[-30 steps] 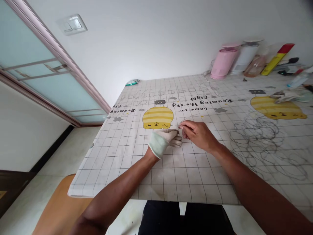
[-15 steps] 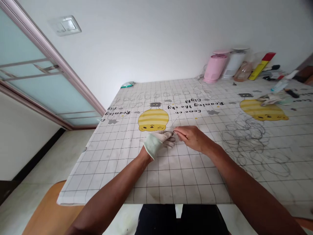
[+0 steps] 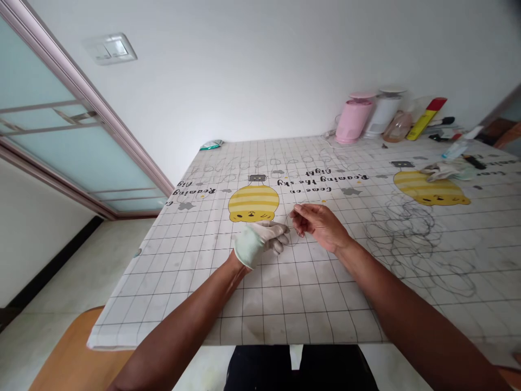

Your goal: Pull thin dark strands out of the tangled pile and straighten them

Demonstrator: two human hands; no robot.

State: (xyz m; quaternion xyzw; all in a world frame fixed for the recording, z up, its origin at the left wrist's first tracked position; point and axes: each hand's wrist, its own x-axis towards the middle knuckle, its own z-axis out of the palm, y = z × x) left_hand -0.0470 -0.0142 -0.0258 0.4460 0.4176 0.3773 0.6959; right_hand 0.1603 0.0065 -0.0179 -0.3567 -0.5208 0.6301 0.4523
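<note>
My left hand (image 3: 262,241), in a pale glove, is over the middle of the checked tablecloth (image 3: 285,309), just below a printed yellow balloon figure. Its thumb and fingers are pinched on a thin wire (image 3: 293,244), which curves faintly between the two hands. A short way to the right, my bare right hand (image 3: 319,224) has its fingers curled and its thumb near the fingertips. What it holds, if anything, is too small to make out. Loose tangled wire (image 3: 401,236) lies to the right of my right forearm.
Along the wall at the back right stand a pink cylinder (image 3: 354,119), a white cylinder (image 3: 382,115), a bottle (image 3: 396,127) and a yellow-red box (image 3: 426,119). Crumpled gloves (image 3: 445,169) lie at the right. Rows of small wire loops (image 3: 256,163) are at the back.
My right hand has drawn slightly away from my left hand and turned, and its fingers have loosened. The fingertips of both hands were together before. The view has shifted a little.
</note>
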